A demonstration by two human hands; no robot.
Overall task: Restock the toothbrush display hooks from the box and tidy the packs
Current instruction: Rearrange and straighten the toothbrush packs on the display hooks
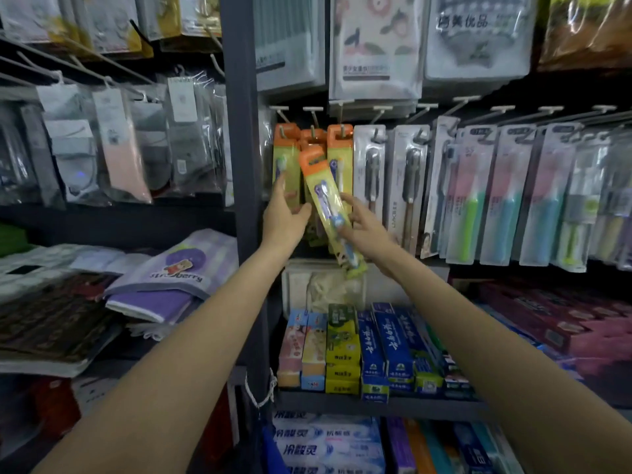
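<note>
Shop shelving with dark uprights. We see our right hand [367, 230] gripping a tilted orange-topped toothbrush pack [328, 203] in its fingers, just below 3 matching packs on the display hooks [313, 130]. Our left hand [285, 217], fingers relaxed and apart, touches the leftmost hanging pack [285, 159]. Toothpaste boxes [369, 350] fill the shelf [376, 403] below; folded towels [154, 285] lie left.

Four orange-topped toothbrush packs [326, 189] show — three on hooks [312, 130], one loose and tilted — plus two grey-carded packs [390, 179] and two hands [285, 217].
</note>
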